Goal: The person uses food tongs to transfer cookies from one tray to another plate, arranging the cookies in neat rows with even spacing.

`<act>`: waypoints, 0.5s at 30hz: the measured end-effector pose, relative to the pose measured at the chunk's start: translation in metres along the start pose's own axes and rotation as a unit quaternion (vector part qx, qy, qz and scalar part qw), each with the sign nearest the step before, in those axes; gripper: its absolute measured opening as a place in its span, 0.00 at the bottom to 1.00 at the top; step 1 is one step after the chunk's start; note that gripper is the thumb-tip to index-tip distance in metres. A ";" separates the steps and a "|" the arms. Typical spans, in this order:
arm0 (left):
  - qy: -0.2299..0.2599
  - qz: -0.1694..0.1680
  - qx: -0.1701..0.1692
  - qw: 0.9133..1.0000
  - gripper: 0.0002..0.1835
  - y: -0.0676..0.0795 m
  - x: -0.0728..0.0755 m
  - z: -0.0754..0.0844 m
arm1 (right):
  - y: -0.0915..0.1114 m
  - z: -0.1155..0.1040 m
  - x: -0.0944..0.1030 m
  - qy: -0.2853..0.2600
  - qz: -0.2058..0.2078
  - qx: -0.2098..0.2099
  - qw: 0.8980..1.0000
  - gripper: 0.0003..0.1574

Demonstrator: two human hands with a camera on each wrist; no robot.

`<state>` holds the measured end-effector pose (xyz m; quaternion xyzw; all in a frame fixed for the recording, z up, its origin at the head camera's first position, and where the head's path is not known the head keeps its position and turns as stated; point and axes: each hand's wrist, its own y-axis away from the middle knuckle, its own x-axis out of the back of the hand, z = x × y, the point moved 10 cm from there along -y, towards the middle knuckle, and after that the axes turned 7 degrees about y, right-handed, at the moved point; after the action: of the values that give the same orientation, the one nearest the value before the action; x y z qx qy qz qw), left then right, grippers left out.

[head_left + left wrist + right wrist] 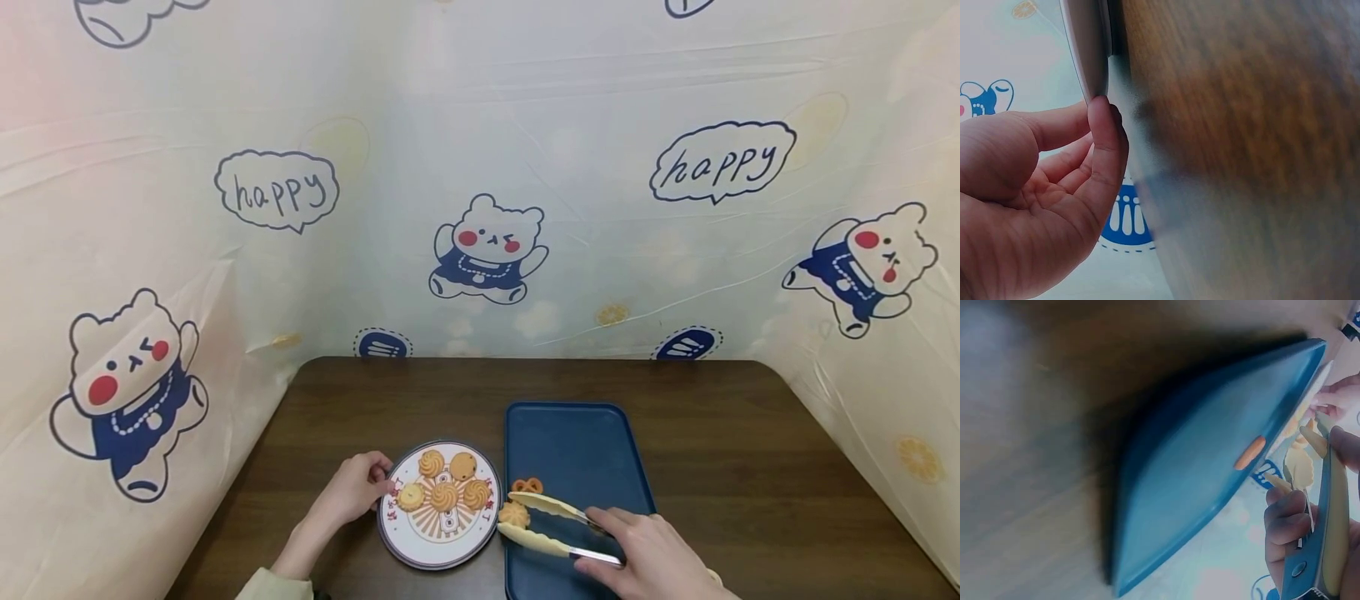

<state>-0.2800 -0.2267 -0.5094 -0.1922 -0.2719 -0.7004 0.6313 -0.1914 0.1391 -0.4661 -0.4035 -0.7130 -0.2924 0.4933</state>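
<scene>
My left hand (358, 486) pinches the left rim of a round white plate (408, 542) with a dark edge; the left wrist view shows the thumb and fingers at the rim. Several round cookies (444, 497) lie on the plate. My right hand (652, 550) grips a pair of food tongs (543, 543) with cream tips and metal handles. Between the tips sits a swirled cookie (514, 516), at the tray's left edge close to the plate. A small pretzel (527, 485) lies on the blue tray (573, 442), just beyond the tongs.
The plate and the tray stand side by side on a dark wooden table (720, 467). A pale cloth (390, 275) printed with bears and "happy" bubbles hangs behind the table and along both sides.
</scene>
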 end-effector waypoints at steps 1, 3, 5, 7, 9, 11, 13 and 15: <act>0.000 0.000 0.001 1.000 0.11 0.000 0.000 0.000 | -0.002 -0.004 0.002 0.005 0.008 0.009 1.000 0.44; -0.001 -0.001 0.002 1.000 0.11 0.000 0.000 0.000 | -0.006 -0.012 0.006 0.017 0.031 0.029 0.999 0.42; -0.001 -0.002 0.002 1.000 0.11 0.000 -0.001 0.000 | -0.010 -0.019 0.009 0.026 0.049 0.046 0.997 0.40; -0.001 -0.002 0.002 1.000 0.11 0.000 -0.001 0.000 | -0.015 -0.024 0.010 0.030 0.053 0.053 0.997 0.40; -0.001 -0.002 0.002 1.000 0.11 0.000 -0.001 0.000 | -0.020 -0.029 0.010 0.030 0.052 0.056 0.997 0.40; -0.002 -0.002 0.003 1.000 0.11 -0.001 -0.001 -0.001 | -0.025 -0.034 0.009 0.032 0.050 0.058 0.997 0.40; -0.005 -0.002 0.004 1.000 0.11 0.000 0.000 -0.001 | -0.030 -0.039 0.007 0.030 0.047 0.063 0.996 0.41; -0.006 -0.002 0.005 1.000 0.11 0.000 0.000 -0.001 | -0.035 -0.045 0.005 0.027 0.044 0.071 0.996 0.41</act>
<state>-0.2800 -0.2272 -0.5107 -0.1925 -0.2795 -0.6995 0.6289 -0.2020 0.0862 -0.4465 -0.3902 -0.7000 -0.2295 0.5523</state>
